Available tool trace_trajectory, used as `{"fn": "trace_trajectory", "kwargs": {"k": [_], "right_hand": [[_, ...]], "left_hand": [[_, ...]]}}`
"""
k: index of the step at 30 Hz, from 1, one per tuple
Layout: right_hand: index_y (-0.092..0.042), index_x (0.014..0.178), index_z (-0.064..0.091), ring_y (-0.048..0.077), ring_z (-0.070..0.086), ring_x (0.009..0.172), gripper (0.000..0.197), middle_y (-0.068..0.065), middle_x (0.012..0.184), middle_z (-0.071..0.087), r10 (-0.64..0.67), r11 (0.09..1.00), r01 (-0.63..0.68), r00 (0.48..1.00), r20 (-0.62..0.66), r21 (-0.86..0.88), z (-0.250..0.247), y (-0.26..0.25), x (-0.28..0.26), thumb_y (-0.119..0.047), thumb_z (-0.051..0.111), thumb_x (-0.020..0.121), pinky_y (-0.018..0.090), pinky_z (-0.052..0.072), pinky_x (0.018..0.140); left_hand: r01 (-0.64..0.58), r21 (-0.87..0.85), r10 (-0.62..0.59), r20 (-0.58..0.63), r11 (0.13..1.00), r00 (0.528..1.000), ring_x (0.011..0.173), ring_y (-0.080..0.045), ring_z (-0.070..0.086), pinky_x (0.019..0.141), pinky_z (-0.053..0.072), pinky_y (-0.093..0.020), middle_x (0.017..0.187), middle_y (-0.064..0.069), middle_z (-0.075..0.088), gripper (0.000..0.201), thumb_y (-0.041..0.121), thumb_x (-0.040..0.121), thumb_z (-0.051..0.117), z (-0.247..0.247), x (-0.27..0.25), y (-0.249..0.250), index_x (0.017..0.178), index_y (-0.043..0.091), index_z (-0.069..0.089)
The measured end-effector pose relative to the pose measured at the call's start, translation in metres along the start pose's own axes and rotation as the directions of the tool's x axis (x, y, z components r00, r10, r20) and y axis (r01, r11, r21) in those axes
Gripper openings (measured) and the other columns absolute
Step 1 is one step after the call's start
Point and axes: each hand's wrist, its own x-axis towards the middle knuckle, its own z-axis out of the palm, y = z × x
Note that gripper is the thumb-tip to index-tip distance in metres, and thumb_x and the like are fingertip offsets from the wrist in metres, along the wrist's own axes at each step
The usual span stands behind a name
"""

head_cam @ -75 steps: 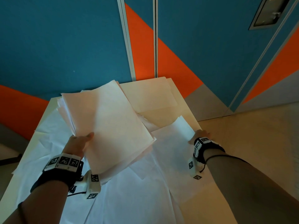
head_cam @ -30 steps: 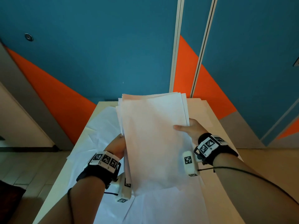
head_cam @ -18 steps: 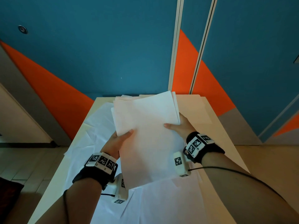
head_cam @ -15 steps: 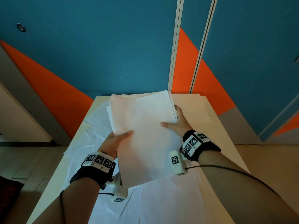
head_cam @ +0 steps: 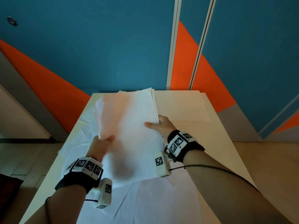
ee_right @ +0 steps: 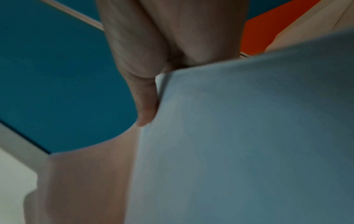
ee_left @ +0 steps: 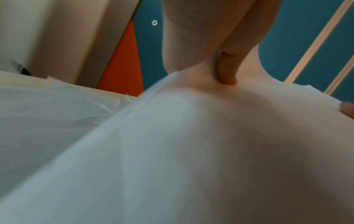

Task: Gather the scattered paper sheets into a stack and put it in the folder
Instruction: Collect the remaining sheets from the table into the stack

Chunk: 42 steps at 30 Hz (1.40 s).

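Observation:
I hold a stack of white paper sheets (head_cam: 129, 133) up over the table with both hands. My left hand (head_cam: 102, 143) grips its left edge, thumb on top; the left wrist view shows the thumb (ee_left: 228, 71) pressed on the stack (ee_left: 191, 151). My right hand (head_cam: 159, 124) pinches the right edge, thumb on top, fingers hidden beneath. In the right wrist view the thumb (ee_right: 143, 98) lies against the stack's (ee_right: 249, 136) edge. The sheets' far ends are slightly uneven. A cream folder (head_cam: 181, 105) lies open at the table's far right.
More loose white sheets (head_cam: 153, 199) cover the near and left parts of the cream table (head_cam: 226, 151). A blue and orange wall (head_cam: 113, 46) stands right behind the table's far edge. Floor lies on both sides.
The right hand left a sheet on the table and took the stack's right edge. Since half a second ago the stack has dropped slightly and both hands shifted a little nearer.

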Motion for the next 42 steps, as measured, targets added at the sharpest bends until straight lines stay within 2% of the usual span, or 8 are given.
{"fn": "trace_trajectory", "kwargs": {"k": [4,7,11,22,28,32,38,42], "right_hand": [[-0.009,0.103,0.061,0.019,0.062,0.07,0.022,0.006,0.079,0.063,0.122,0.986,-0.124,0.992,-0.024,-0.111,-0.018,0.021,0.006,-0.027,0.054,0.094,0.03,0.054,0.063],[-0.006,0.099,0.064,0.027,0.063,0.085,0.015,0.013,0.09,0.064,0.191,0.871,-0.275,0.953,-0.235,-0.407,-0.056,0.045,0.02,-0.016,0.061,0.088,0.036,0.052,0.083],[-0.004,0.127,0.054,0.032,0.05,0.122,0.05,0.016,0.132,0.052,0.262,0.588,-0.46,0.887,-0.381,-0.665,-0.091,0.07,0.034,-0.018,0.069,0.082,0.036,0.044,0.101],[-0.019,0.141,0.021,0.03,0.03,0.134,0.093,0.009,0.141,0.035,0.341,0.271,-0.512,0.843,-0.416,-0.815,-0.104,0.097,0.043,-0.042,0.076,0.07,0.048,0.027,0.106],[-0.016,0.128,0.043,0.031,0.057,0.107,0.046,0.009,0.107,0.063,0.221,0.314,-0.472,0.88,-0.42,-0.823,-0.101,0.089,0.047,-0.003,0.055,0.085,0.046,0.022,0.108],[-0.001,0.12,0.054,0.035,0.061,0.103,0.033,0.018,0.116,0.062,0.197,0.375,-0.414,0.91,-0.365,-0.83,-0.105,0.056,0.037,-0.007,0.056,0.088,0.036,0.049,0.088],[-0.005,0.128,0.054,0.032,0.055,0.114,0.039,0.016,0.129,0.058,0.011,0.494,-0.098,0.994,-0.107,-0.864,-0.11,-0.026,-0.005,-0.006,0.055,0.089,0.029,0.041,0.087],[-0.003,0.119,0.06,0.025,0.057,0.1,0.029,0.008,0.114,0.062,-0.202,0.598,0.013,0.97,-0.135,-0.801,-0.113,-0.08,-0.036,-0.009,0.056,0.091,0.024,0.035,0.08]], "left_hand": [[0.045,0.046,-0.038,-0.153,0.998,0.987,0.107,-0.041,0.057,0.085,0.044,-0.04,0.116,-0.03,0.059,0.043,0.012,0.088,0.062,-0.018,0.016,-0.009,0.12,-0.013,0.051],[0.107,0.003,-0.104,-0.215,0.994,0.971,0.111,-0.041,0.056,0.087,0.043,-0.04,0.121,-0.028,0.057,0.047,0.015,0.088,0.062,-0.031,0.028,-0.019,0.125,-0.012,0.049],[0.149,-0.042,-0.155,-0.249,0.988,0.956,0.111,-0.037,0.055,0.088,0.043,-0.037,0.118,-0.019,0.057,0.049,0.015,0.087,0.063,-0.036,0.034,-0.026,0.126,-0.011,0.048],[0.177,-0.079,-0.193,-0.307,0.981,0.932,0.113,-0.039,0.057,0.096,0.045,-0.045,0.122,-0.026,0.058,0.045,0.009,0.085,0.065,-0.046,0.036,-0.037,0.124,-0.008,0.051],[0.21,-0.09,-0.227,-0.291,0.974,0.929,0.114,-0.04,0.055,0.095,0.043,-0.043,0.124,-0.028,0.056,0.048,0.012,0.086,0.064,-0.046,0.033,-0.042,0.125,-0.011,0.049],[0.216,-0.072,-0.228,-0.265,0.974,0.937,0.113,-0.041,0.055,0.094,0.044,-0.043,0.124,-0.028,0.055,0.05,0.013,0.086,0.064,-0.042,0.03,-0.04,0.126,-0.011,0.047],[0.196,-0.022,-0.196,-0.221,0.98,0.955,0.115,-0.041,0.053,0.08,0.037,-0.033,0.124,-0.03,0.054,0.048,0.013,0.091,0.057,-0.029,0.018,-0.029,0.126,-0.015,0.043],[0.201,-0.017,-0.201,-0.169,0.979,0.965,0.114,-0.042,0.053,0.088,0.043,-0.041,0.122,-0.031,0.055,0.043,0.009,0.09,0.057,-0.026,0.016,-0.026,0.123,-0.016,0.046]]}}
